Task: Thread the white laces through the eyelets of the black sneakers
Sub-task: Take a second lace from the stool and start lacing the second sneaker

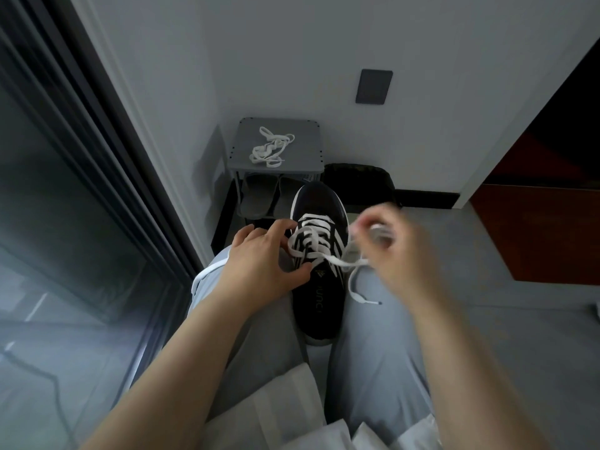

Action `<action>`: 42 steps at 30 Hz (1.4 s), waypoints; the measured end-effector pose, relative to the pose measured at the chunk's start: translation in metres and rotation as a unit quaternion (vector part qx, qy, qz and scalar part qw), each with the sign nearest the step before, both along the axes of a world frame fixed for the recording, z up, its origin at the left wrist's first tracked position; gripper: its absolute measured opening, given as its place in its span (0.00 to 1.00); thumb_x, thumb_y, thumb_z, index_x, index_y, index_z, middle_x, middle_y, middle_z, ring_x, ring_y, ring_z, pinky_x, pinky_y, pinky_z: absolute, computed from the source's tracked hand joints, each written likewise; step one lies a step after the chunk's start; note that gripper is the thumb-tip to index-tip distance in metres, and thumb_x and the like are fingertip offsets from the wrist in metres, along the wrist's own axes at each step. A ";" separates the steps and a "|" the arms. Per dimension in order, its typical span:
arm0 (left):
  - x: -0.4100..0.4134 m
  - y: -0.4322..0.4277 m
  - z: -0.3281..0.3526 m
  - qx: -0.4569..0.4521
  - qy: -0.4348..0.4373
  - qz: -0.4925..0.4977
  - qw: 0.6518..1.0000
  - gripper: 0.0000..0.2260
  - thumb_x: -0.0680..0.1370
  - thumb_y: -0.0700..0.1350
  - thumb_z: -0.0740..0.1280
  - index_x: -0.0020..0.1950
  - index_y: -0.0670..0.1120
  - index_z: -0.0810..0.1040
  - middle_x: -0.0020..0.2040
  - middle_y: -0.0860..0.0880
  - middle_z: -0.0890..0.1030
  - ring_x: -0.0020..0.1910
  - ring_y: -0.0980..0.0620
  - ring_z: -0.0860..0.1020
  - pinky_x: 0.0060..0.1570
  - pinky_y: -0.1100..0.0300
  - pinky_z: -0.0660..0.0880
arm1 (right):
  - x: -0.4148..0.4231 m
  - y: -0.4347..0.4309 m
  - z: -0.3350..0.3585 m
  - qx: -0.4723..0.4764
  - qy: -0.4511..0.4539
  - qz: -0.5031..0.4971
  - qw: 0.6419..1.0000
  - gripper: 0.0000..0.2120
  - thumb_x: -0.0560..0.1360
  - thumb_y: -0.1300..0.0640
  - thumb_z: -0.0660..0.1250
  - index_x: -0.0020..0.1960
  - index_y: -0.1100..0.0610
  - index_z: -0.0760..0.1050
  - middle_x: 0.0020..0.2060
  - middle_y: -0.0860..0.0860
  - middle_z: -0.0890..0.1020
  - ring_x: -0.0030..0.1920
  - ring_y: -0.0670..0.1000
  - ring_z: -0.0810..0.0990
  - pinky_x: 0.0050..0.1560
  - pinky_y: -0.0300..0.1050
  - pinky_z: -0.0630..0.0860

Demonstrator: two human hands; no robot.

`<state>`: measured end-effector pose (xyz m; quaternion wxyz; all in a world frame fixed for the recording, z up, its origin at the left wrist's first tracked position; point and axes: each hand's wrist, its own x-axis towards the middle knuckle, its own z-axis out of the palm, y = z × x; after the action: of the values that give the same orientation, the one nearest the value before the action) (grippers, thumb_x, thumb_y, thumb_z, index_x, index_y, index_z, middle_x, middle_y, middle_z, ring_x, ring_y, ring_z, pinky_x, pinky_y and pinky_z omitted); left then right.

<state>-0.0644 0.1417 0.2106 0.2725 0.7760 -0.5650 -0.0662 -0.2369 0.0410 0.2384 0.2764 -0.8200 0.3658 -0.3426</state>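
**Top eyelets coming up on shoe one**

The black sneaker (319, 306) is lying toe-away between the person's knees, and the white lace (313, 233) is already crossing most of the rows. The left hand (259, 254) is gripping the shoe's side, thumb pressing by the tongue. The right hand (389, 251), blurred, is looking curled around a strand it is pulling sideways, while one tip is dangling free. A second lace (271, 151) is waiting on the shoe rack (308, 131), so I'm judging roughly half is left; no second sneaker is showing.
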 end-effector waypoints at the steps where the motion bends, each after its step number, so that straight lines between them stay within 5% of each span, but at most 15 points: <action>1: 0.000 0.000 0.000 -0.003 -0.001 -0.005 1.000 0.32 0.64 0.67 0.60 0.64 0.55 0.66 0.49 0.57 0.79 0.54 0.56 0.73 0.69 0.61 0.52 | 0.005 0.006 -0.003 -0.002 0.094 0.027 0.995 0.10 0.71 0.40 0.66 0.44 0.46 0.75 0.37 0.41 0.80 0.36 0.41 0.76 0.38 0.43 0.74; 3: -0.001 0.002 0.000 -0.011 -0.005 -0.009 1.000 0.32 0.62 0.68 0.57 0.63 0.55 0.67 0.46 0.56 0.80 0.52 0.56 0.74 0.68 0.61 0.52 | 0.015 0.013 -0.007 -0.053 0.211 0.053 0.975 0.12 0.70 0.40 0.68 0.48 0.45 0.77 0.41 0.41 0.79 0.42 0.45 0.75 0.40 0.43 0.72; 6: -0.001 0.002 -0.003 -0.033 -0.026 0.001 0.999 0.29 0.62 0.68 0.57 0.57 0.53 0.72 0.40 0.58 0.77 0.44 0.56 0.74 0.66 0.59 0.58 | 0.019 0.012 -0.011 -0.089 0.204 0.063 0.973 0.07 0.71 0.45 0.70 0.47 0.46 0.81 0.37 0.43 0.79 0.42 0.47 0.72 0.39 0.42 0.68; 10: 0.001 0.001 -0.004 -0.036 -0.044 -0.001 0.998 0.19 0.64 0.67 0.60 0.41 0.53 0.71 0.32 0.61 0.70 0.38 0.57 0.69 0.60 0.57 0.64 | 0.014 0.007 -0.019 -0.089 0.023 0.041 0.995 0.06 0.71 0.52 0.69 0.40 0.53 0.82 0.33 0.44 0.77 0.36 0.44 0.75 0.37 0.36 0.70; 14: -0.001 0.003 -0.004 -0.033 -0.043 0.000 0.999 0.17 0.63 0.67 0.58 0.37 0.54 0.70 0.31 0.62 0.69 0.38 0.58 0.68 0.59 0.58 0.64 | 0.005 -0.003 -0.014 -0.061 -0.155 -0.080 0.983 0.04 0.74 0.56 0.66 0.40 0.54 0.76 0.36 0.44 0.76 0.38 0.39 0.74 0.41 0.28 0.68; 20: -0.002 0.003 -0.002 -0.027 -0.033 0.002 0.999 0.17 0.64 0.67 0.57 0.41 0.56 0.71 0.35 0.61 0.74 0.40 0.59 0.70 0.64 0.53 0.63 | 0.002 0.000 -0.013 -0.093 -0.216 -0.076 0.969 0.03 0.77 0.60 0.63 0.45 0.55 0.72 0.41 0.41 0.74 0.44 0.39 0.73 0.50 0.31 0.67; 23: -0.003 0.006 0.002 0.000 -0.047 -0.005 0.999 0.22 0.63 0.70 0.55 0.43 0.55 0.73 0.35 0.61 0.75 0.44 0.60 0.71 0.69 0.52 0.58 | 0.002 -0.002 -0.015 -0.071 -0.149 -0.039 0.985 0.03 0.74 0.54 0.63 0.43 0.53 0.73 0.42 0.41 0.75 0.48 0.47 0.75 0.52 0.33 0.67; 26: -0.007 0.010 0.009 0.094 -0.076 -0.045 0.992 0.31 0.60 0.76 0.56 0.51 0.55 0.70 0.37 0.60 0.75 0.56 0.61 0.69 0.73 0.54 0.43 | 0.001 -0.002 -0.023 -0.092 -0.032 -0.093 0.991 0.10 0.69 0.60 0.68 0.51 0.57 0.76 0.51 0.50 0.78 0.55 0.55 0.74 0.58 0.42 0.66; 28: -0.006 0.014 0.009 0.109 -0.087 -0.064 0.988 0.27 0.65 0.70 0.63 0.55 0.53 0.70 0.39 0.60 0.76 0.61 0.61 0.66 0.72 0.57 0.37 | -0.001 -0.001 -0.019 -0.131 -0.005 -0.118 0.984 0.17 0.67 0.62 0.69 0.56 0.57 0.75 0.55 0.54 0.76 0.57 0.56 0.72 0.62 0.46 0.63; 30: 0.001 0.017 0.010 0.098 -0.084 -0.089 0.988 0.18 0.71 0.60 0.67 0.56 0.52 0.72 0.39 0.61 0.76 0.60 0.62 0.67 0.71 0.58 0.35 | -0.004 0.002 -0.010 -0.170 -0.011 -0.111 0.979 0.12 0.68 0.57 0.68 0.51 0.54 0.78 0.51 0.52 0.76 0.53 0.56 0.75 0.58 0.44 0.61; 33: 0.011 0.022 0.023 0.055 0.012 -0.123 0.991 0.05 0.72 0.54 0.69 0.45 0.55 0.76 0.37 0.60 0.78 0.44 0.68 0.74 0.73 0.58 0.47 | -0.009 0.005 -0.003 -0.146 0.032 0.016 0.989 0.09 0.70 0.46 0.65 0.42 0.48 0.81 0.42 0.43 0.79 0.46 0.51 0.76 0.54 0.49 0.65; 36: 0.022 0.026 0.047 -0.003 0.131 -0.066 0.989 0.06 0.75 0.48 0.68 0.38 0.55 0.77 0.29 0.58 0.78 0.31 0.65 0.75 0.42 0.77 0.68 | -0.012 0.009 0.000 -0.045 0.241 0.141 0.959 0.17 0.63 0.33 0.65 0.45 0.41 0.81 0.52 0.36 0.75 0.60 0.47 0.68 0.67 0.50 0.53; 39: 0.044 0.027 0.058 -0.063 0.105 0.017 0.992 0.10 0.76 0.44 0.66 0.37 0.58 0.77 0.31 0.53 0.79 0.30 0.55 0.74 0.30 0.73 0.67 | -0.024 0.005 -0.001 -0.014 0.373 0.161 0.914 0.19 0.62 0.37 0.72 0.52 0.39 0.78 0.65 0.38 0.67 0.70 0.46 0.54 0.70 0.46 0.38; 42: 0.065 0.025 0.053 -0.067 0.072 0.102 0.990 0.05 0.77 0.45 0.64 0.46 0.53 0.78 0.39 0.52 0.79 0.40 0.50 0.76 0.41 0.64 0.71 | -0.026 -0.001 -0.005 -0.020 0.311 0.109 0.944 0.08 0.68 0.43 0.71 0.46 0.43 0.82 0.63 0.40 0.72 0.68 0.48 0.62 0.68 0.44 0.46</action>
<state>0.0005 0.1665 0.2638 0.3696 0.8024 -0.4653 -0.0557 -0.2625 0.0403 0.2336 0.1679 -0.9259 0.3354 -0.0457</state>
